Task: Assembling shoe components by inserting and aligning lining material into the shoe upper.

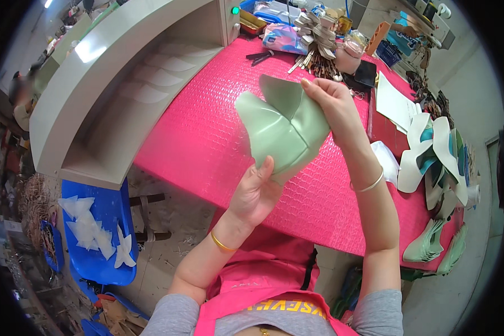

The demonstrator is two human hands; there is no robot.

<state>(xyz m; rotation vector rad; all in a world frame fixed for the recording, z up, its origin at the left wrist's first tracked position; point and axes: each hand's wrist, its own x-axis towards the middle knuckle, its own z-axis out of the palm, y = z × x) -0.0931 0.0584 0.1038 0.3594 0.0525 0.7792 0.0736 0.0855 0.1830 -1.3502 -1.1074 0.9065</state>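
Both my hands hold up a pale green leather shoe upper piece [283, 126] above the pink table [207, 134]. My left hand [256, 193] grips its lower edge with the thumb pressed on the front. My right hand [333, 101] pinches the upper right flap, fingers curled behind it. The piece is folded, with two pointed flaps spreading at the top.
A stack of white and teal cut pieces [434, 154] lies at the table's right, more green pieces [431, 243] below it. A grey machine housing [112, 84] stands left. A blue tray [103, 224] with white scraps sits on the floor. Tools and brushes [316, 42] crowd the far end.
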